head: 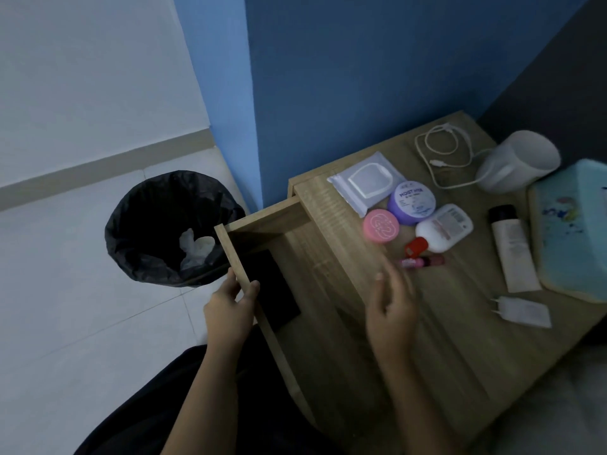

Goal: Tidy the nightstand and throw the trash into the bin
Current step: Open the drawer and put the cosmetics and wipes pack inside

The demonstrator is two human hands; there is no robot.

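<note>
The wooden nightstand (410,339) has its drawer (262,221) pulled out to the left. My left hand (231,310) grips the drawer's front panel. A flat black object (272,287) lies inside the drawer. My right hand (391,307) hovers open and blurred over the top, just short of a pink lip balm (423,261). Beyond it lie a white bottle with a red cap (441,229), a pink jar (381,226), a purple jar (411,202) and a wipes pack (366,181). The bin (170,228), lined with a black bag, stands on the floor to the left and holds white trash.
A white cable (441,152), a white mug (519,162), a white tube with a black cap (512,247), a white charger plug (522,311) and a light blue box (574,231) sit on the right part of the top. A blue wall stands behind. White bedding lies at the lower right.
</note>
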